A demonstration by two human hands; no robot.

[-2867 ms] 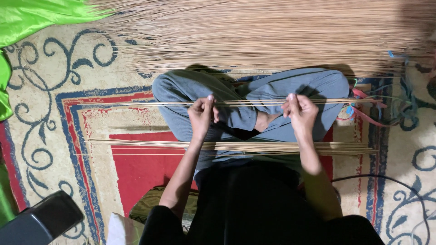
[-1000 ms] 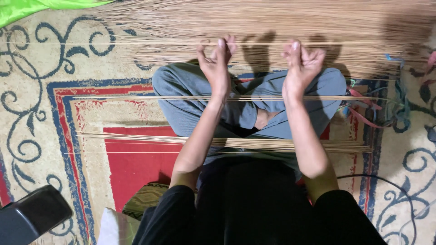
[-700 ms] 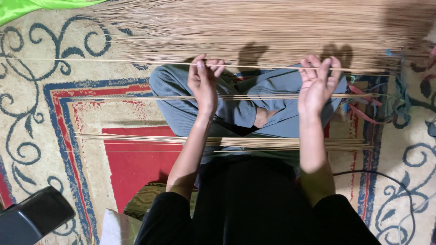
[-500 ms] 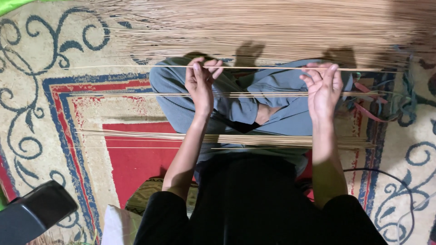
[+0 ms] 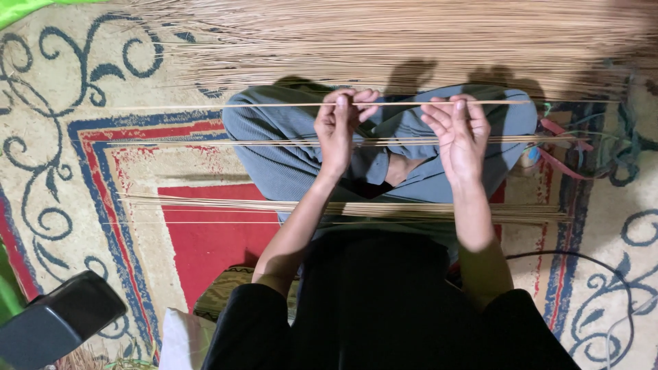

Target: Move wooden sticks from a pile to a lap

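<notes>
I sit cross-legged in grey trousers on a patterned carpet. My left hand pinches one long thin straw-coloured stick that runs level across my knees. My right hand has its fingers up and spread against the same stick, further right. A few more sticks lie across my legs just below the hands. A flat bundle of sticks rests across my lap. A large heap of the same sticks covers the floor beyond my knees.
The carpet is beige with blue scrolls and a red middle. A dark box-like object sits at the lower left, green cloth at the top left, pink and green cords at the right, a thin cable at the lower right.
Both hands reached up to the heap, then drew one stick back toward my knees. The hands have come closer together along it.
</notes>
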